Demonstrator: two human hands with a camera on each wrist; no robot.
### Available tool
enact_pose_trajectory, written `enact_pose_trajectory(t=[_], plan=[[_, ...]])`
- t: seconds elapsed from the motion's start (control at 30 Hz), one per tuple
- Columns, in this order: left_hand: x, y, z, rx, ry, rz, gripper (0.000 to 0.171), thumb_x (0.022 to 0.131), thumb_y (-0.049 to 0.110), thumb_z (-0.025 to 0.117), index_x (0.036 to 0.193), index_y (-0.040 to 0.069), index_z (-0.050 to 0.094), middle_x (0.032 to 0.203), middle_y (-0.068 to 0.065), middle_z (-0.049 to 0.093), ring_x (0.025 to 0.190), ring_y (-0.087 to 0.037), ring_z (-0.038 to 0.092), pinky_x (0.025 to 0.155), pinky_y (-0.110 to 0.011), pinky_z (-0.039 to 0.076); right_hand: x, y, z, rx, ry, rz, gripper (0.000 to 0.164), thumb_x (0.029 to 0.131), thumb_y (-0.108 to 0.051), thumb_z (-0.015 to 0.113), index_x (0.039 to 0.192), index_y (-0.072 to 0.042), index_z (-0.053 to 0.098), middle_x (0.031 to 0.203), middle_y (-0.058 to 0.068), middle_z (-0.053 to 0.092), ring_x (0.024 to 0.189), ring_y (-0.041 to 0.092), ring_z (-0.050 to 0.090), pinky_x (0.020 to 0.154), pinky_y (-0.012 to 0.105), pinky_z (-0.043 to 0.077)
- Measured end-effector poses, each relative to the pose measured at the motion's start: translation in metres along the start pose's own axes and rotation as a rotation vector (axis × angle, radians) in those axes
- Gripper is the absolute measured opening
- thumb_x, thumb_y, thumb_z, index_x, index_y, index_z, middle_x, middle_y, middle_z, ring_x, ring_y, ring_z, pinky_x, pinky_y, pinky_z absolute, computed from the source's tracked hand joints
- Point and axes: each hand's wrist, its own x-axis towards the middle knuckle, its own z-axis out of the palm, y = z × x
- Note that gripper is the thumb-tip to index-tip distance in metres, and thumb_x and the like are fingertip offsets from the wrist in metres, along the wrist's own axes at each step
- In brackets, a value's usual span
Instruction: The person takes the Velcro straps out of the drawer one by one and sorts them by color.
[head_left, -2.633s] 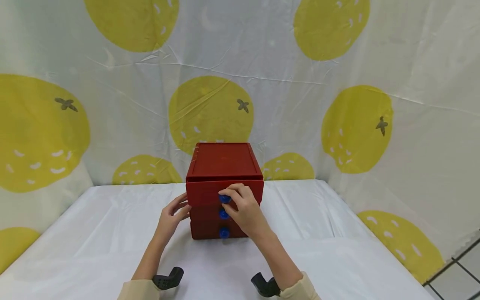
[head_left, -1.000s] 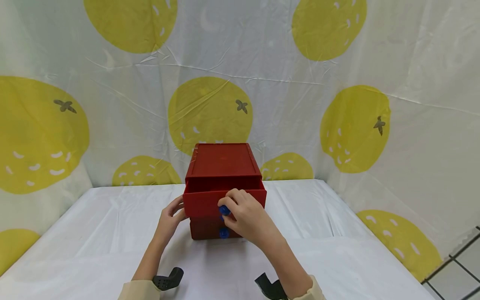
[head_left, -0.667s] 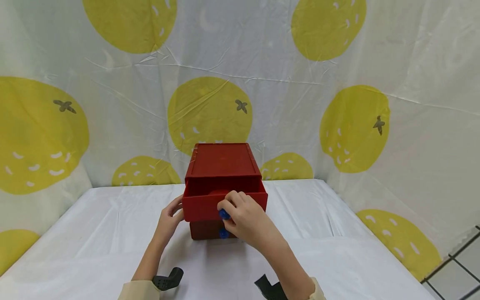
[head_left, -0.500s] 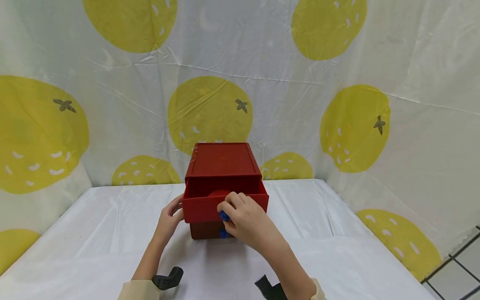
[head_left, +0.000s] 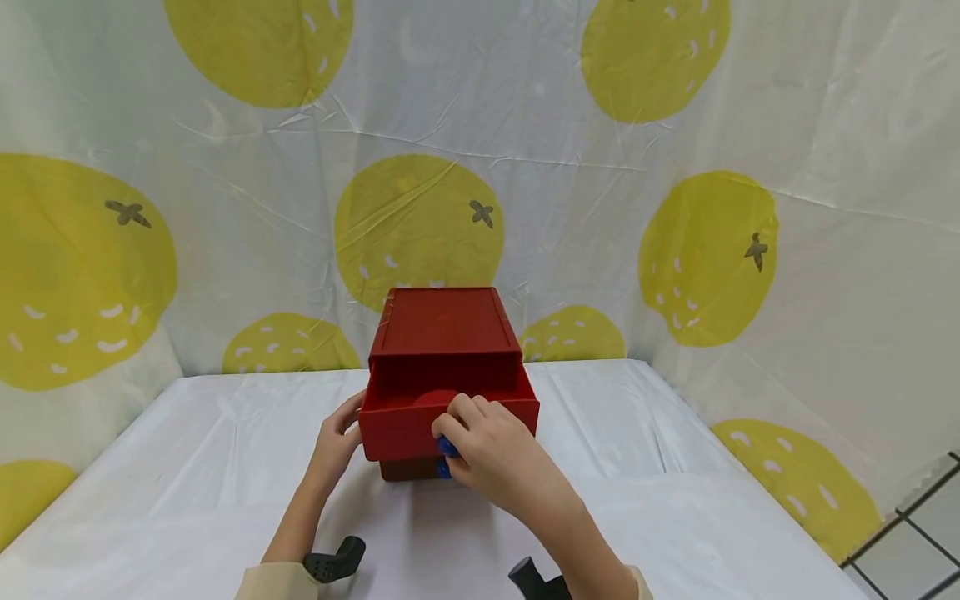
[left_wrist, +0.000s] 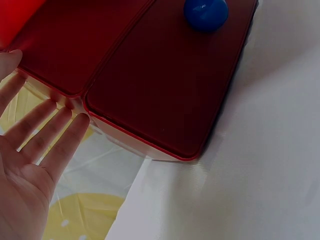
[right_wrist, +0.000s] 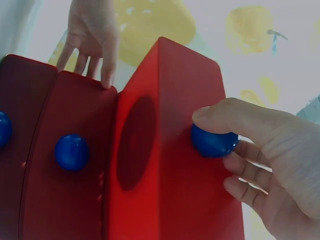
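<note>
A red cabinet [head_left: 450, 321] with three stacked drawers sits on the white cloth, its top drawer [head_left: 397, 433] pulled well out. My right hand [head_left: 498, 454] pinches that drawer's blue knob [right_wrist: 212, 142] between thumb and fingers. Inside the drawer shows a red rounded shape [head_left: 437, 398], partly hidden behind its front. A dark round patch [right_wrist: 136, 142] marks the drawer's underside in the right wrist view. My left hand [head_left: 335, 446] is at the cabinet's left side, its outstretched fingers [left_wrist: 65, 142] right at the side edges of the drawers.
The two lower drawers are closed, with the middle knob [right_wrist: 71, 152] and bottom knob [left_wrist: 206, 14] showing. White cloth [head_left: 225, 492] spreads around the cabinet. Behind hangs a sheet [head_left: 562, 167] printed with yellow fruit. A dark wire grid [head_left: 911, 517] stands at the lower right.
The top drawer has slid out toward me, drawn by my right hand on its knob, and the rounded shape inside has come into view. My left hand has stayed nearly still.
</note>
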Motion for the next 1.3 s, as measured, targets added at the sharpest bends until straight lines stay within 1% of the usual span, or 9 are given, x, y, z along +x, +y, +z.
enact_pose_trajectory(t=[0.17,0.27,0.33,0.4,0.5,0.57,0.97,1.17,1.3], plan=[[-0.001,-0.001,0.001,0.007,-0.001,-0.002,0.047,0.089,0.015,0.053,0.134,0.01,0.044,0.136,-0.012,0.047,0.121,-0.024,0.047,0.096,-0.042,0.044,-0.002,-0.004,-0.003,-0.009,-0.028,0.015,0.021,0.075,-0.021,0.071,0.091,-0.02,0.057,0.084,-0.005,0.049,0.072,0.005,0.044,0.066,0.016,0.042],[-0.001,0.0,0.002,-0.002,0.006,0.006,0.047,0.088,0.014,0.053,0.134,0.009,0.044,0.135,-0.014,0.048,0.113,-0.007,0.051,0.098,-0.047,0.041,-0.003,-0.007,-0.004,-0.027,-0.021,-0.002,0.022,0.074,-0.022,0.072,0.09,-0.02,0.057,0.084,-0.005,0.049,0.07,0.005,0.045,0.066,0.017,0.042],[-0.001,0.0,0.002,-0.005,0.012,0.005,0.047,0.088,0.012,0.053,0.134,0.008,0.044,0.134,-0.015,0.048,0.109,-0.002,0.052,0.099,-0.047,0.04,-0.003,-0.009,-0.006,-0.041,-0.014,-0.017,0.023,0.073,-0.023,0.073,0.089,-0.019,0.057,0.084,-0.005,0.049,0.069,0.006,0.045,0.064,0.017,0.041],[0.0,0.001,0.003,-0.014,0.013,0.003,0.047,0.087,0.01,0.052,0.133,0.007,0.044,0.134,-0.016,0.048,0.11,-0.003,0.051,0.099,-0.047,0.039,-0.003,-0.011,-0.007,-0.051,-0.006,-0.025,0.023,0.073,-0.022,0.073,0.088,-0.019,0.056,0.083,-0.005,0.049,0.068,0.006,0.045,0.063,0.016,0.04],[0.001,0.001,0.003,-0.02,0.005,-0.011,0.048,0.086,0.008,0.051,0.134,0.008,0.044,0.135,-0.016,0.047,0.121,-0.025,0.047,0.1,-0.048,0.039,-0.004,-0.013,-0.01,-0.063,-0.003,-0.018,0.021,0.072,-0.02,0.071,0.086,-0.02,0.056,0.082,-0.006,0.048,0.067,0.005,0.043,0.062,0.016,0.039],[0.001,0.0,0.003,-0.025,-0.004,-0.012,0.049,0.086,0.008,0.051,0.134,0.008,0.043,0.136,-0.015,0.046,0.124,-0.031,0.043,0.1,-0.049,0.038,-0.005,-0.014,-0.012,-0.068,-0.005,-0.009,0.02,0.073,-0.019,0.07,0.085,-0.02,0.055,0.081,-0.006,0.047,0.066,0.005,0.042,0.062,0.016,0.038],[0.002,0.003,0.003,-0.016,-0.011,-0.008,0.05,0.086,0.01,0.053,0.135,0.01,0.042,0.136,-0.014,0.046,0.123,-0.031,0.044,0.099,-0.048,0.04,-0.007,-0.013,-0.018,-0.067,-0.015,-0.005,0.018,0.075,-0.022,0.071,0.085,-0.022,0.057,0.081,-0.008,0.047,0.068,0.005,0.043,0.062,0.017,0.037],[-0.001,0.003,0.003,-0.008,-0.001,-0.003,0.05,0.086,0.008,0.051,0.135,0.008,0.042,0.136,-0.016,0.045,0.123,-0.031,0.045,0.099,-0.048,0.04,-0.008,-0.009,-0.022,0.045,-0.033,0.012,0.014,0.079,-0.029,0.069,0.087,-0.024,0.059,0.083,-0.012,0.051,0.074,0.003,0.048,0.068,0.018,0.041],[-0.001,0.004,0.002,-0.008,0.0,-0.015,0.05,0.086,0.008,0.051,0.135,0.008,0.041,0.137,-0.015,0.045,0.122,-0.03,0.045,0.098,-0.046,0.041,-0.007,-0.004,-0.021,0.139,0.002,-0.01,0.011,0.08,-0.027,0.068,0.087,-0.023,0.061,0.084,-0.012,0.054,0.075,0.003,0.05,0.069,0.017,0.041]])
